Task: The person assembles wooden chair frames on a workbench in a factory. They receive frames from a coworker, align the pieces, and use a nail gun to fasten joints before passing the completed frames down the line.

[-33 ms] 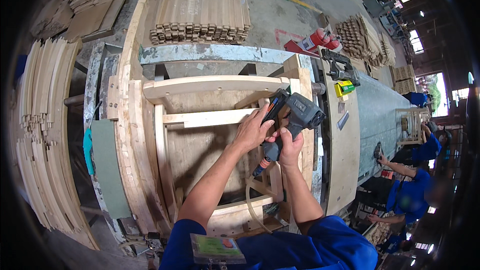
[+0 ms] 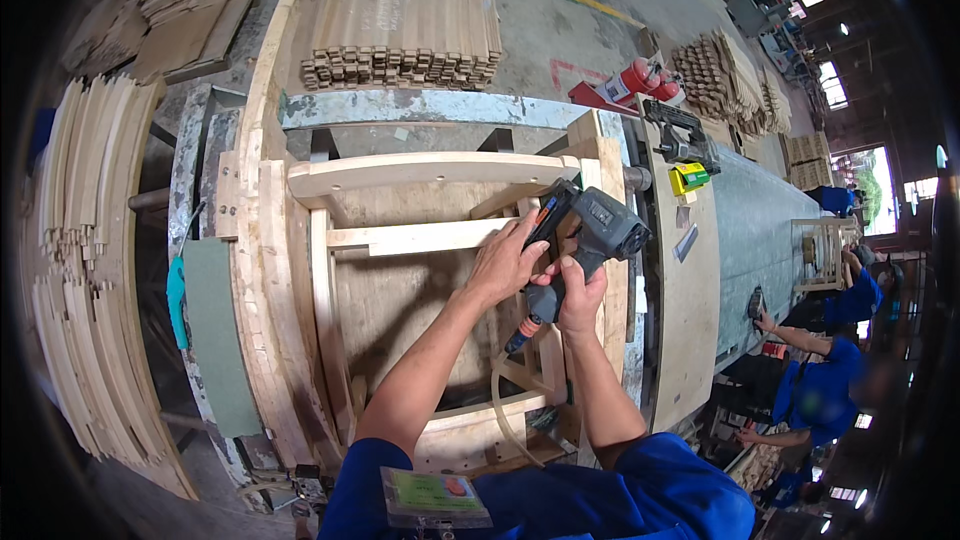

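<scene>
My right hand [image 2: 580,295] is wrapped round the grip of a grey-black pneumatic nail gun [image 2: 612,223], held tilted above the right part of a wooden frame. Alongside it, my left hand [image 2: 503,262] holds the gun's long dark magazine [image 2: 552,214], fingers lying along it and partly hidden. A pale air hose [image 2: 500,408] runs from the orange-ringed fitting under the grip down towards my body. Below the hands lies the light wooden frame [image 2: 430,238], with a curved rail [image 2: 430,170] across its far side and a board underneath.
A worn metal-framed bench [image 2: 430,106] carries the wooden jig. At left lie stacked slats [image 2: 90,290]; beyond are bundled boards [image 2: 400,35]. To the right, another nail gun [image 2: 680,130] and a yellow-green box [image 2: 688,177] rest on a panel. Red extinguishers [image 2: 640,78] stand behind; co-workers [image 2: 820,380] work at far right.
</scene>
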Tool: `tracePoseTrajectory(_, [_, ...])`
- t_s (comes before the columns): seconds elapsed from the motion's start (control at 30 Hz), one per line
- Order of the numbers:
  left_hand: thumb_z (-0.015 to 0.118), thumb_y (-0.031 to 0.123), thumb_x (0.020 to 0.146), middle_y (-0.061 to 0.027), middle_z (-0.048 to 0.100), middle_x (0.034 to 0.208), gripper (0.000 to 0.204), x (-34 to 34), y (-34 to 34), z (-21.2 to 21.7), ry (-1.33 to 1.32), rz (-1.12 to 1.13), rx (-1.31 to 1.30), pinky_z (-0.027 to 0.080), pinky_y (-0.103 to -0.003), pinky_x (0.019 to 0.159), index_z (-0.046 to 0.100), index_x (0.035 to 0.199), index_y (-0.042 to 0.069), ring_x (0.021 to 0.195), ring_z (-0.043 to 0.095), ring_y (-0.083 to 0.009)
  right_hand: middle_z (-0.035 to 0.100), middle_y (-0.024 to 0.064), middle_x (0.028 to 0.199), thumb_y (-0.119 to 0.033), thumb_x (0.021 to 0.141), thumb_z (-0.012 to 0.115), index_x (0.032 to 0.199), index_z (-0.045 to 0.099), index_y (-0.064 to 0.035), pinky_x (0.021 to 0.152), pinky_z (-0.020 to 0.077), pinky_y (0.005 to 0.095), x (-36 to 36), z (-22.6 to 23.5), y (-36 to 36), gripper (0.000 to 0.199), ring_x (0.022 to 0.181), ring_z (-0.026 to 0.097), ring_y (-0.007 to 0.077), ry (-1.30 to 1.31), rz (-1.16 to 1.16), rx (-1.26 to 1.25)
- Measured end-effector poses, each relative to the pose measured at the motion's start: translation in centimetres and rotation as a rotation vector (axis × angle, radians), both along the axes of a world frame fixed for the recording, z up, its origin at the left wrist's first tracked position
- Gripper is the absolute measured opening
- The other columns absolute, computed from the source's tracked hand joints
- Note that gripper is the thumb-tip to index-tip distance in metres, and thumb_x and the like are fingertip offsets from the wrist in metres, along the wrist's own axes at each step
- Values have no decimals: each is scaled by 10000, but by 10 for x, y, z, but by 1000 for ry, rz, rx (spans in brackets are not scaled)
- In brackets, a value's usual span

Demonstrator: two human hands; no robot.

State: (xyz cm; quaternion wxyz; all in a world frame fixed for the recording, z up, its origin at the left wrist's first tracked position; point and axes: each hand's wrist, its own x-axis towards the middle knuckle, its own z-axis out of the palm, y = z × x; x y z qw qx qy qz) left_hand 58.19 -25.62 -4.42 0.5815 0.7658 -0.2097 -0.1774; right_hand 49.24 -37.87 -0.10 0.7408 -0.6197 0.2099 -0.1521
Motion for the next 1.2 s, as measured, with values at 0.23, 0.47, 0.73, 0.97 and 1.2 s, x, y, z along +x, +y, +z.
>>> tracePoseTrajectory(0.23, [648,328,1019,-214,637,1338,626,-19,14,16,-44,42,10,502,-433,1022,455,1544,46,1196,639,-353,650,94,801,-126,1005,628,1110,550,-2,648,614,360,-17,19,14,180,652,672,175,40,-13,-105])
tracePoseTrajectory(0.47, [501,535,1075,-130,595,1412,741,-84,140,84,677,384,-787,551,-443,1009,330,1610,51,1271,613,-230,681,191,752,-98,860,703,1207,573,47,650,593,383,2,83,65,398,662,722,317,40,774,-944])
tracePoseTrajectory(0.73, [651,307,1025,-70,671,1224,446,-82,213,76,640,852,-1123,515,-323,942,600,1358,15,1080,645,-151,698,205,973,-202,782,785,1470,368,82,620,593,458,83,82,152,853,744,717,387,-244,1321,-1654])
tracePoseTrajectory(0.97, [629,321,1025,-138,667,1258,456,-53,225,71,561,869,-1138,552,-479,991,594,1348,2,1150,668,-241,704,207,898,-208,777,785,1426,410,87,649,595,459,117,89,173,806,754,731,382,-314,1314,-1676])
tracePoseTrajectory(1.2, [579,399,1056,-125,664,1280,508,-57,229,75,593,809,-1239,535,-474,1015,557,1402,28,1182,657,-257,703,226,886,-182,805,766,1326,481,5,657,587,471,109,87,166,623,753,733,364,-339,1199,-1448])
